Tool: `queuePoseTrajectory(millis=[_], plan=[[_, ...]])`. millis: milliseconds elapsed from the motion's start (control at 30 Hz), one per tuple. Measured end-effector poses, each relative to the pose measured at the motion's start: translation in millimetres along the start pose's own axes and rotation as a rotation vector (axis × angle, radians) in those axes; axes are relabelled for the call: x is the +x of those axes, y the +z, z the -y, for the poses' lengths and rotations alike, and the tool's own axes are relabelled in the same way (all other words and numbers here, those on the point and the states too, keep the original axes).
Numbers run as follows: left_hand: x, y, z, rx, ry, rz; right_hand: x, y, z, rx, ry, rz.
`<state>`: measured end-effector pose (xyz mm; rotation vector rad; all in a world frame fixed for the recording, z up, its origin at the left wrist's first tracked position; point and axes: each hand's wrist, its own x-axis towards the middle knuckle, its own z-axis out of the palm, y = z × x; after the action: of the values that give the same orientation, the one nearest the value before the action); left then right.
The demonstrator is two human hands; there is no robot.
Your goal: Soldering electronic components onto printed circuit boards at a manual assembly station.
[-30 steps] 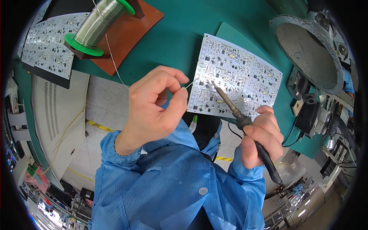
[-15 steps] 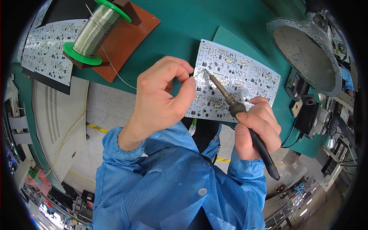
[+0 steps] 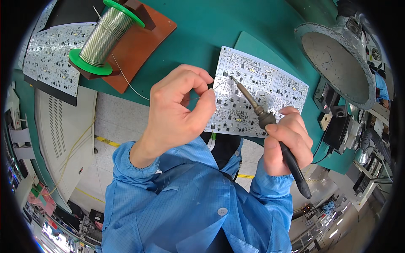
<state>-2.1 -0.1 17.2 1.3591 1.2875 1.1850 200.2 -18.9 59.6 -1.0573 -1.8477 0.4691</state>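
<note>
On the green counter [image 3: 194, 38], seen in the head view, a white circuit board [image 3: 247, 107] lies slightly askew in front of the person, its far edge over a smooth green sheet [image 3: 249, 44] that shows as a strip beyond it. Its near edge faces the lap, with dark clothing and floor showing directly past it; a right-hand stretch of that edge is hidden. The 2 hands flank the board. The left hand [image 3: 177, 114], at the left edge, pinches a thin solder wire [image 3: 218, 84] between thumb and forefinger, and the wire's free end reaches in over the board. The right hand [image 3: 291, 141], near the lower right corner, is wrapped around the dark handle of a soldering iron [image 3: 255, 105], whose tip points to the upper left, just beside the wire's end; whether the tip touches the board cannot be told. Between the left hand and the reddish-brown base [image 3: 147, 42] carrying the solder spool [image 3: 105, 40], bare counter runs wide toward the far side. On the right, a grey hood [image 3: 337, 63] narrows the room, its rim near the board yet apart. A black box [image 3: 338, 128] sits close to the counter's right end.
</note>
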Motion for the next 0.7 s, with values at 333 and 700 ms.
queuePoseTrajectory(millis=[333, 700], plan=[[14.3, 2.3, -0.7, 0.048, 0.06, -0.051, -0.9, -7.6, -5.0, -0.008, 0.057, 0.012], [33.1, 14.5, 8.7, 0.014, 0.105, -0.053, 20.1, 5.7, -21.2, 0.014, -0.036, -0.046]])
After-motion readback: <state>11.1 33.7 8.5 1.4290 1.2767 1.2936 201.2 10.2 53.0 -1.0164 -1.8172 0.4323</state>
